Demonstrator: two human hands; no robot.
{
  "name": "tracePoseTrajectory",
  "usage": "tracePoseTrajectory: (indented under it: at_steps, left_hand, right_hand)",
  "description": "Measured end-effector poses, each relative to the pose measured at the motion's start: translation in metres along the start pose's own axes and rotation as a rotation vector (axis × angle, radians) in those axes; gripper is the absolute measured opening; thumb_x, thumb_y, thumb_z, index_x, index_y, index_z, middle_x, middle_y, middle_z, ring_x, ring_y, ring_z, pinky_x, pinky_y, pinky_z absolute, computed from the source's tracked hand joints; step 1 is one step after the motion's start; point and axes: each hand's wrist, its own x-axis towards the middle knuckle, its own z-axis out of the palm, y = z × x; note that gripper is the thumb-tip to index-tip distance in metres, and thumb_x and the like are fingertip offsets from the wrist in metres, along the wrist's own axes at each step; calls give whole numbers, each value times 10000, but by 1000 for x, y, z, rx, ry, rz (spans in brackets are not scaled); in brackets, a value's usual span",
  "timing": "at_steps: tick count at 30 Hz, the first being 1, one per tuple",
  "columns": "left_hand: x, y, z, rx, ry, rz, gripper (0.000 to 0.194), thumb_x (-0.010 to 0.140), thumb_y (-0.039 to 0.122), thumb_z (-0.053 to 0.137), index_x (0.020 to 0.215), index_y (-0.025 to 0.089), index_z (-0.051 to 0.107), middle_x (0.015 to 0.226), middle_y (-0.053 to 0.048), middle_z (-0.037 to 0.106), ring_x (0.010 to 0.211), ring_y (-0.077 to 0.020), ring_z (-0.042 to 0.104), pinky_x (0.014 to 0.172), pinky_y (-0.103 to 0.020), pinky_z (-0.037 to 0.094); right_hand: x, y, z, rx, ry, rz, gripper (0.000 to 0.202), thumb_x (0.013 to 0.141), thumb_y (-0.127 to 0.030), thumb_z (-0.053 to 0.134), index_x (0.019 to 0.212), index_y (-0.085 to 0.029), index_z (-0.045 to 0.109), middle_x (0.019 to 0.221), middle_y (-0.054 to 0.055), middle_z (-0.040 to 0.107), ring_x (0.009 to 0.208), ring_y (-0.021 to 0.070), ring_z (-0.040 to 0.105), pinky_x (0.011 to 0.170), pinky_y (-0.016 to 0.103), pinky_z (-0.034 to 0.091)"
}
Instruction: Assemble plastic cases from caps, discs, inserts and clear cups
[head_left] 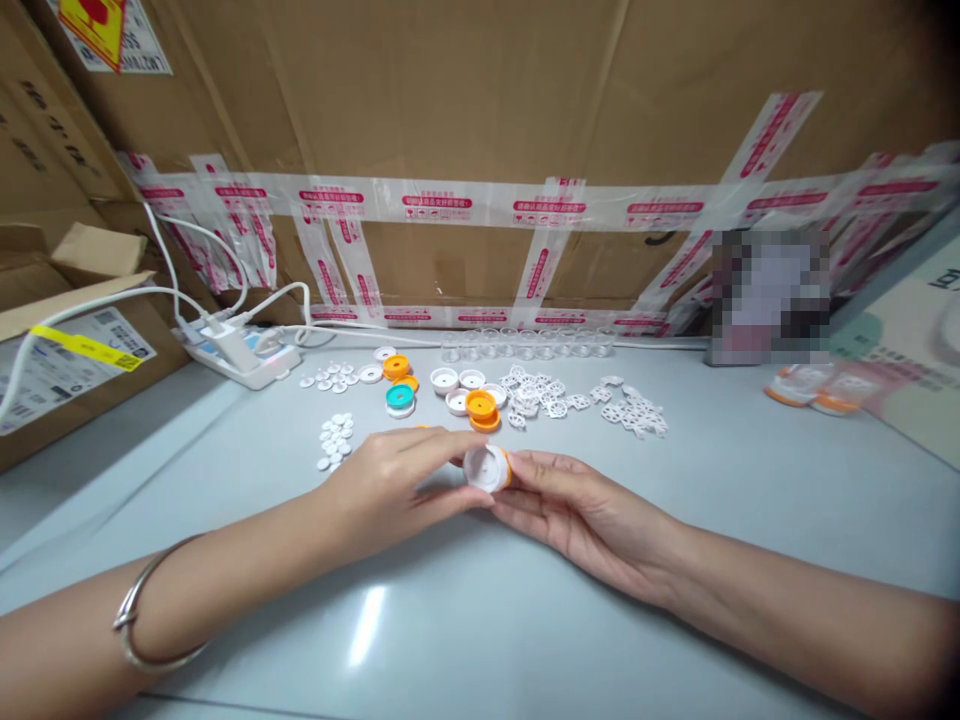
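Between both hands, a small round white part with an orange rim (486,468) is held above the table, its hollow white face turned toward the camera. My left hand (405,475) pinches its white side between thumb and fingers. On the right, my right hand (577,505) grips the orange edge with thumb and fingers. Just behind lie orange caps (481,404), white round caps (444,380) and a teal cap (400,398). Lacy white pieces (634,410) are spread to the right, and small white discs (335,436) lie to the left.
Clear round containers (527,344) stand in a row at the back of the grey table (465,620). A power strip (247,360) with white cables and an open cardboard box (82,350) are at left. Orange-and-white containers (821,388) and a pixelated object (769,295) are at right.
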Motion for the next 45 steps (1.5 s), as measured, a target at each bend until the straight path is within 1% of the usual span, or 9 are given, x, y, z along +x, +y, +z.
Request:
tracePoseTrajectory:
  at_steps: [7, 12, 16, 21, 26, 32, 35, 40, 45]
  left_hand:
    - [1, 1, -4, 30, -65, -23, 271, 811, 292, 621, 1036, 151, 567, 857, -38, 685, 749, -124, 635, 694, -230, 504]
    - [0, 6, -2, 122, -25, -8, 229, 819, 292, 610, 993, 155, 556, 802, -24, 683, 703, -129, 631, 658, -240, 501]
    - [-2, 8, 2, 274, 11, 73, 212, 833, 276, 591, 986, 135, 551, 760, -40, 679, 641, -145, 623, 592, -261, 486]
    - [-4, 5, 3, 358, 13, 189, 236, 840, 207, 575, 1054, 114, 538, 840, -77, 681, 739, -166, 646, 655, -274, 504]
    - [-3, 5, 6, 258, 7, 99, 268, 827, 188, 560, 1090, 140, 535, 879, -64, 675, 760, -147, 644, 666, -246, 516]
    - [1, 12, 7, -47, -137, -140, 286, 805, 172, 547, 1090, 144, 552, 929, -70, 627, 808, -134, 601, 714, -231, 506]
    - [4, 12, 4, -152, -142, -215, 295, 816, 191, 555, 1109, 157, 548, 941, -61, 630, 821, -133, 593, 742, -243, 496]
    - [4, 9, 3, -167, -115, -194, 313, 841, 216, 554, 1151, 182, 532, 1073, -78, 648, 961, -166, 604, 833, -291, 483]
    - [1, 7, 9, 36, -1, -48, 319, 839, 188, 564, 1153, 170, 507, 988, -69, 689, 874, -165, 635, 787, -309, 474]
  right_hand:
    - [1, 1, -3, -64, -41, -1, 158, 819, -187, 618, 914, -88, 698, 894, 84, 706, 888, 126, 658, 929, 243, 469]
    - [1, 1, -3, -49, -53, -14, 185, 820, -171, 611, 962, -96, 703, 921, 88, 709, 919, 134, 651, 953, 257, 456]
    - [0, 2, -2, -75, -10, -33, 178, 792, -172, 643, 936, -95, 714, 903, 87, 713, 909, 140, 652, 966, 272, 447]
    - [-1, 2, 0, -112, 28, -57, 183, 775, -192, 661, 914, -88, 718, 886, 89, 714, 900, 150, 654, 969, 297, 446]
    - [-3, -1, 2, -148, 62, -11, 217, 799, -253, 633, 931, -96, 706, 848, 83, 709, 827, 135, 666, 906, 292, 484]
    - [-2, -2, 4, -276, 130, -20, 200, 708, -283, 727, 827, -130, 675, 807, 31, 687, 762, 93, 647, 814, 244, 518]
    - [-1, -3, 2, -227, 102, -18, 222, 767, -306, 672, 905, -132, 664, 838, 49, 694, 775, 93, 654, 804, 224, 517]
    - [-1, -1, 0, -79, 22, 2, 197, 809, -250, 630, 951, -115, 653, 903, 79, 701, 862, 129, 668, 876, 258, 499]
    - [1, 3, -1, -12, 46, -69, 167, 791, -214, 650, 902, -91, 668, 914, 87, 700, 899, 140, 661, 914, 256, 483]
